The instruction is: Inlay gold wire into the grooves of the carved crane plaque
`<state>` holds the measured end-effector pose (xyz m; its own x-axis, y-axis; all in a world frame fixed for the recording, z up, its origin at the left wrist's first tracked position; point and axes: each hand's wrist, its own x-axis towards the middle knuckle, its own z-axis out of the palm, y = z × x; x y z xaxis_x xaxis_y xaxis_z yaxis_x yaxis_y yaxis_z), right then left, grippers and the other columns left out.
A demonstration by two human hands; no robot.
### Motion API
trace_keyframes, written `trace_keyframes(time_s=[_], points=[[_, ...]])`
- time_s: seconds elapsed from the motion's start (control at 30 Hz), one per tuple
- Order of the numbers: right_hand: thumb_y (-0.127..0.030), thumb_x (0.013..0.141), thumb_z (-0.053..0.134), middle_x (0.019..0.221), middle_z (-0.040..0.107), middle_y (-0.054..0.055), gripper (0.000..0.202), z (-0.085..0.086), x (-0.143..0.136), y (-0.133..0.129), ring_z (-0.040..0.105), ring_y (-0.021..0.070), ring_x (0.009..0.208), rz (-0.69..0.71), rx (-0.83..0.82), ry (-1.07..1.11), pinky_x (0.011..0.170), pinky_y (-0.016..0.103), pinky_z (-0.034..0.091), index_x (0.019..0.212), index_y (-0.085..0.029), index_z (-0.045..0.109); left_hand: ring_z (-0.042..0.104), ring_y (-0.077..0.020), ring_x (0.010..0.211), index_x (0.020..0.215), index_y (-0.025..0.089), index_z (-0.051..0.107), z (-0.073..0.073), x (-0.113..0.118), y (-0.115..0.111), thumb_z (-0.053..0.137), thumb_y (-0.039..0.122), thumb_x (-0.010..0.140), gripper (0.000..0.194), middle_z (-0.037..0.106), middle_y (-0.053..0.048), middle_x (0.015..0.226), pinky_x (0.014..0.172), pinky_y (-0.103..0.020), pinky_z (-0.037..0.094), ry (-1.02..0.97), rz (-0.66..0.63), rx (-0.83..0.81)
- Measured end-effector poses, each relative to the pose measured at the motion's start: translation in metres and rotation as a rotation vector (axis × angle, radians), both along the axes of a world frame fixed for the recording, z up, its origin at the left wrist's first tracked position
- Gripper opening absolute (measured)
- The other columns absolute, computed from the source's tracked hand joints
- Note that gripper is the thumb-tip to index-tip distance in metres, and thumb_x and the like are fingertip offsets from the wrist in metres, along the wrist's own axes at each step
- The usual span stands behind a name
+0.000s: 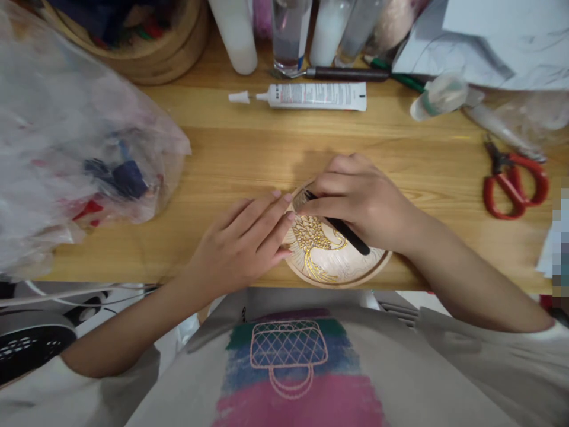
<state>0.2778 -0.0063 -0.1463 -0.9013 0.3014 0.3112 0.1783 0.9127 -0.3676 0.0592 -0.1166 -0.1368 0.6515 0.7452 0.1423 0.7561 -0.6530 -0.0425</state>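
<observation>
From my end I see the right hand (pixel 367 196) with its grip closed round a slim black tool (pixel 350 235), whose thin end points to ten o'clock over a round wooden plaque (pixel 316 250) with gold lines. The left hand (pixel 251 240) has its grip loose and fingers extended, fingertips at the plaque's nine o'clock side. The plaque lies at the tabletop's (pixel 213 130) near edge. From it, a white tube (pixel 320 96) lies at twelve, red-handled cutters (pixel 501 163) between two and three.
</observation>
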Motion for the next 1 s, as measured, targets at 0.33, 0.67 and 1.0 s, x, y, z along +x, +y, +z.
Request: trace_keyframes(time_s=[0.33, 0.67, 1.0], points=[[-0.029, 0.099, 0.051, 0.079, 0.064, 0.004, 0.023, 0.001, -0.001, -0.006, 0.054, 0.018, 0.073, -0.094, 0.048, -0.014, 0.065, 0.033, 0.039, 0.093, -0.017, 0.07, 0.063, -0.028, 0.122, 0.123, 0.005, 0.063, 0.003, 0.002, -0.001, 0.05, 0.037, 0.101, 0.041, 0.065, -0.016, 0.133, 0.097, -0.039, 0.051, 0.018, -0.01, 0.052], [-0.02, 0.092, 0.061, 0.095, 0.076, 0.004, 0.019, 0.034, 0.007, -0.025, 0.072, 0.0188, 0.083, -0.335, -0.307, 0.086, 0.073, 0.033, 0.057, 0.111, -0.023, 0.066, 0.064, -0.028, 0.12, 0.119, 0.007, 0.067, -0.004, 0.001, -0.001, 0.053, 0.036, 0.099, 0.038, 0.067, -0.017, 0.13, 0.095, -0.038, 0.055, -0.033, -0.024, 0.082], [-0.015, 0.088, 0.068, 0.102, 0.078, 0.001, 0.023, 0.037, 0.013, -0.039, 0.074, 0.0179, 0.092, -0.31, -0.431, 0.11, 0.083, 0.032, 0.061, 0.109, -0.026, 0.07, 0.061, -0.0293, 0.125, 0.12, 0.008, 0.067, -0.005, 0.0, -0.002, 0.056, 0.034, 0.098, 0.036, 0.065, -0.018, 0.132, 0.098, -0.039, 0.055, -0.103, -0.009, 0.003]])
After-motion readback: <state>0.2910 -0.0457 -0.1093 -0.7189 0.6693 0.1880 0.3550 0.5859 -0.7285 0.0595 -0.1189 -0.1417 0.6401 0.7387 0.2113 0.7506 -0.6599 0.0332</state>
